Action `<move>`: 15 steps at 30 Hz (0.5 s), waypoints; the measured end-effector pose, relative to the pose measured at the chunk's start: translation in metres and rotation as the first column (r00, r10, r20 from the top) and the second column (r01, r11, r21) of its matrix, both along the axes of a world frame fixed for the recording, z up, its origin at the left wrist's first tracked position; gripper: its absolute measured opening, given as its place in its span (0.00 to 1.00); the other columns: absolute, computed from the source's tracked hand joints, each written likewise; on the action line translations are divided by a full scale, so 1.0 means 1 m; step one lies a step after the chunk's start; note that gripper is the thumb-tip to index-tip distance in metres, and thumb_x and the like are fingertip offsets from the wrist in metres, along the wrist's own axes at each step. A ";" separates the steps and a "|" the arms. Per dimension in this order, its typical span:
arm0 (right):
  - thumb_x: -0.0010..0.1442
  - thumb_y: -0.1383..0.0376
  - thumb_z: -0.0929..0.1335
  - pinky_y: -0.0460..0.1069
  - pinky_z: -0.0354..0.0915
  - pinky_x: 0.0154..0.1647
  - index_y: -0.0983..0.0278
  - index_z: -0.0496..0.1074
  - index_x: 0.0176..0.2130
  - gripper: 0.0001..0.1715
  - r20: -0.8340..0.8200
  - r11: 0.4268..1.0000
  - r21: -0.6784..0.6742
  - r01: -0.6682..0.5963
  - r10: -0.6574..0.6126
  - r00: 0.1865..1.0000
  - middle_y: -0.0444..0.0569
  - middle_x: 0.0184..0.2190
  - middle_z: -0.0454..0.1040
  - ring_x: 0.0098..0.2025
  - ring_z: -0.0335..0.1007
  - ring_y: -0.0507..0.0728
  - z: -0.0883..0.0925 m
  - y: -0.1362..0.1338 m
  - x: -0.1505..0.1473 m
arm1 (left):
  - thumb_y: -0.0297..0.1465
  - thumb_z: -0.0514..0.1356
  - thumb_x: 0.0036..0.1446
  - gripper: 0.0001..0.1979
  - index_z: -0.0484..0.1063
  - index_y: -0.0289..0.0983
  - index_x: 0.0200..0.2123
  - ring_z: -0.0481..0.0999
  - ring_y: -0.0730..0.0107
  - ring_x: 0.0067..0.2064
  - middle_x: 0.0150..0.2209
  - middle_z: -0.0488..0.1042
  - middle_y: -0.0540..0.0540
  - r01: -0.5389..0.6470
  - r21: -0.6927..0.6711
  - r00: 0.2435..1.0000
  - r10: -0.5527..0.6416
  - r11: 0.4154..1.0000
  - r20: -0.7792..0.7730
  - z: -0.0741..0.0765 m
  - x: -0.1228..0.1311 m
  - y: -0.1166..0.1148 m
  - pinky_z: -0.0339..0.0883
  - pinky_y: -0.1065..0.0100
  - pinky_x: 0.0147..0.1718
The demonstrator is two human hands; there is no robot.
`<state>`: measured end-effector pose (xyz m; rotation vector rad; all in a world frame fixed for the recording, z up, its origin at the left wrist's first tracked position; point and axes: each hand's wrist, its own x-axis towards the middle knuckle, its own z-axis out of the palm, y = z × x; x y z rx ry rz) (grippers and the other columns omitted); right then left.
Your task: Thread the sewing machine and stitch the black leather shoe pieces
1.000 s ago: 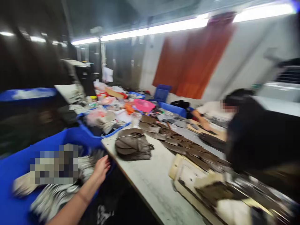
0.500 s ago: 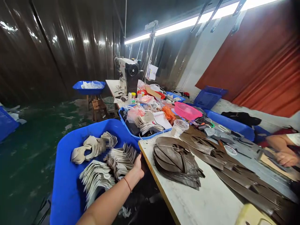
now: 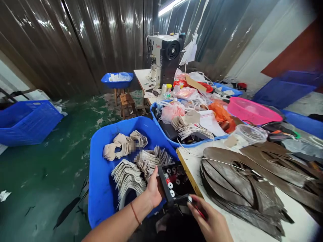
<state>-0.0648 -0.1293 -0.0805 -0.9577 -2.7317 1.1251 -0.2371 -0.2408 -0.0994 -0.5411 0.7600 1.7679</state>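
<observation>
A black drawer stands out from under the table edge, with white bobbins and small red items inside. My left hand is closed against the drawer's left side, thumb up and the other fingers mostly hidden. At the drawer's front edge my right hand is closed, with a small white tip at its fingertips and something red and dark lower in the grip; its kind is unclear. Left of the drawer, a blue tub holds stacks of pale cut pieces. Dark brown leather pieces lie tied on the table.
Behind the blue tub, a second blue tray is piled with bags and pieces. A sewing machine stands at the back, with a pink basket to its right. A blue crate sits on the floor at left.
The drawer has come out from under the table. My left hand has moved from the table edge to its side, and my right hand has come into view. The view has turned left and down.
</observation>
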 end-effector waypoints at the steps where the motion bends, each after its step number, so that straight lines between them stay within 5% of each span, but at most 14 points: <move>1: 0.58 0.43 0.57 0.49 0.68 0.38 0.62 0.73 0.46 0.34 0.032 0.999 0.028 -0.027 0.026 0.999 0.49 0.36 0.75 0.36 0.73 0.58 -0.002 0.002 -0.023 | 0.55 0.49 0.59 0.34 0.74 0.29 0.43 0.78 0.55 0.39 0.35 0.79 0.36 0.003 -0.006 1.000 -0.003 1.000 -0.007 0.001 0.000 0.000 0.69 0.60 0.41; 4: 0.61 0.54 0.61 0.51 0.63 0.42 0.61 0.74 0.45 0.21 0.113 0.992 0.079 -0.102 0.093 0.989 0.49 0.42 0.75 0.44 0.71 0.61 -0.006 0.006 -0.079 | 0.55 0.46 0.60 0.34 0.74 0.29 0.43 0.78 0.56 0.39 0.35 0.79 0.36 0.016 -0.018 1.000 -0.016 1.000 -0.003 0.002 -0.001 0.001 0.69 0.61 0.41; 7: 0.60 0.64 0.65 0.50 0.60 0.35 0.63 0.74 0.36 0.08 0.222 0.985 0.077 -0.156 0.136 0.965 0.49 0.33 0.76 0.38 0.72 0.60 -0.010 0.008 -0.114 | 0.54 0.45 0.61 0.34 0.75 0.29 0.43 0.78 0.56 0.40 0.35 0.79 0.36 0.025 -0.002 1.000 -0.025 1.000 0.003 0.002 -0.001 -0.001 0.68 0.62 0.41; 15: 0.61 0.73 0.65 0.48 0.58 0.36 0.65 0.73 0.32 0.08 0.330 0.976 0.086 -0.202 0.164 0.930 0.49 0.32 0.75 0.37 0.70 0.56 -0.007 0.021 -0.116 | 0.55 0.44 0.62 0.34 0.74 0.31 0.44 0.77 0.57 0.41 0.37 0.78 0.37 0.047 0.007 0.999 -0.047 0.999 0.019 -0.003 -0.005 -0.004 0.67 0.63 0.42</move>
